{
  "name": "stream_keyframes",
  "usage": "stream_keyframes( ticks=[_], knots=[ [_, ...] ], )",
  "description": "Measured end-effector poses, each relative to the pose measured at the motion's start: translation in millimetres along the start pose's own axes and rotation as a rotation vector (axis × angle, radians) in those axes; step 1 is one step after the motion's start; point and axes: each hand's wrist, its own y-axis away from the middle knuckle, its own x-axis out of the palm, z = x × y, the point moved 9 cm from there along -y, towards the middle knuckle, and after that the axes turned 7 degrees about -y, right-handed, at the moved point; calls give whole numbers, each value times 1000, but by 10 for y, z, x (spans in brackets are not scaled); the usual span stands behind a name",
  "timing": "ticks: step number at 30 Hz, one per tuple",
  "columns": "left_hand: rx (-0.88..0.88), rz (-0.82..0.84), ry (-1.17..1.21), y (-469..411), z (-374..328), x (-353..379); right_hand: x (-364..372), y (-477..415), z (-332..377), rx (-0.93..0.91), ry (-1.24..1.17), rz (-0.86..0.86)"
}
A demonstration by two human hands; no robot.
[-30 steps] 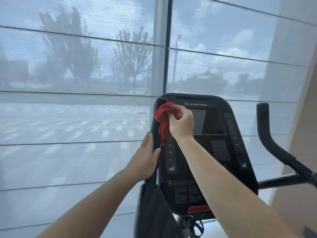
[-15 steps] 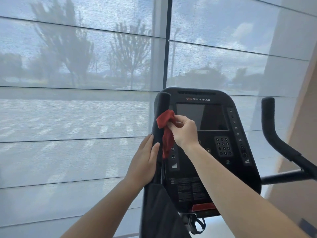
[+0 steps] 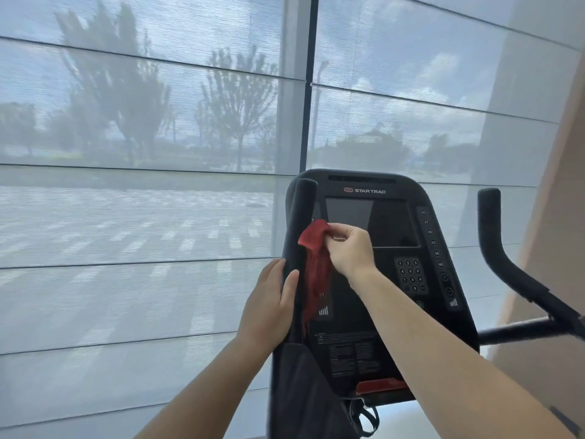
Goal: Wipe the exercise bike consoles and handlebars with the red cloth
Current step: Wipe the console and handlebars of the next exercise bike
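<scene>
A black exercise bike console [image 3: 389,280] with a dark screen and a keypad stands in front of me. My right hand [image 3: 349,248] pinches the red cloth [image 3: 316,264] against the console's left edge, just below the screen's left corner; the cloth hangs down over the left column of buttons. My left hand [image 3: 270,308] wraps around the upright left handlebar [image 3: 299,223], fingers curled on its stem. The right handlebar [image 3: 506,264] rises at the right, untouched.
A large window with a translucent blind [image 3: 142,185] fills the background, split by a dark mullion [image 3: 308,83]. A beige wall [image 3: 557,248] stands at the right. A red strip [image 3: 381,385] sits at the console's bottom edge, with straps hanging below.
My right hand has drawn the red cloth downward from the console's top left corner to the level of the screen's lower left. My left hand stays on the left handlebar.
</scene>
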Motion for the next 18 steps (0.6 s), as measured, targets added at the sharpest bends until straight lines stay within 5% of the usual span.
stream_keyframes(
  ticks=[8,18],
  knots=[
    [24,58,-31,101,4,-39,121,-79,307,-156,157,-58],
    [12,97,9,231,53,-159,129,421,-70,-29,232,299]
  ],
)
